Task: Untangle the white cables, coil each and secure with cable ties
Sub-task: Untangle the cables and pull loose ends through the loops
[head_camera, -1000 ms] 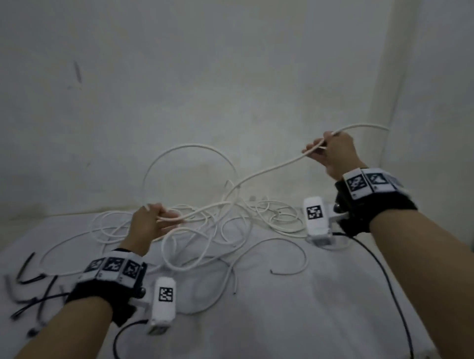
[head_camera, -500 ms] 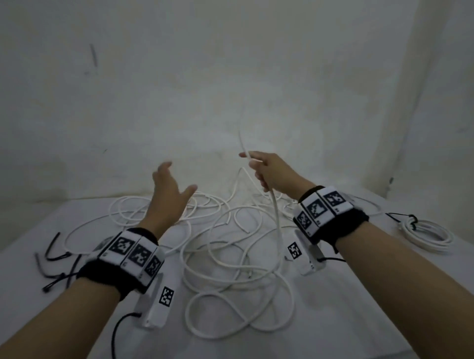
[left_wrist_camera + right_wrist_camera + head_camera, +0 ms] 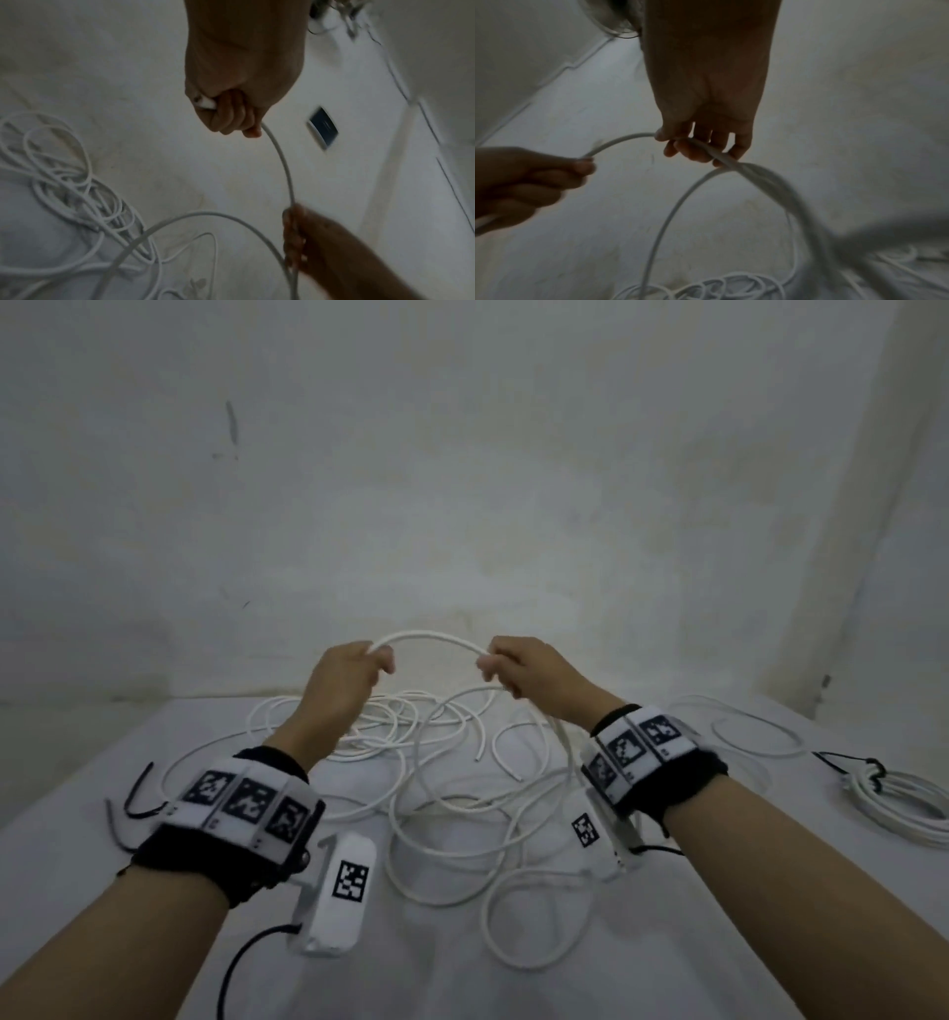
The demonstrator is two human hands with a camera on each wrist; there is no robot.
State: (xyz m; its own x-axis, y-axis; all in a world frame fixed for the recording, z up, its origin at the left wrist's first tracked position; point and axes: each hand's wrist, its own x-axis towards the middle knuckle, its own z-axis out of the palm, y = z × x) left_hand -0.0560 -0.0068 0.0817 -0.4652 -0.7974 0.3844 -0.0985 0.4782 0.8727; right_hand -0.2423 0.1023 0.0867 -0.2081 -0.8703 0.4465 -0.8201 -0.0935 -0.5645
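A loose tangle of white cables [image 3: 452,793] sprawls over the white table [image 3: 719,942]. Both hands are raised above it, holding one white cable [image 3: 431,639] that arches between them. My left hand [image 3: 354,675] grips the cable near its end, fingers curled round it [image 3: 231,115]. My right hand [image 3: 518,670] pinches the same cable about a hand's width to the right, and the cable [image 3: 731,160] runs from it down into the tangle. Black cable ties [image 3: 138,793] lie at the table's left edge.
A finished white coil [image 3: 904,798] bound with a black tie lies at the far right of the table. A plain wall [image 3: 462,480] closes off the back, and another stands on the right. Black leads run from the wrist cameras.
My left hand, open in the air half a second ago, has closed on the cable. My right hand rose and both now hold the cable arched between them.
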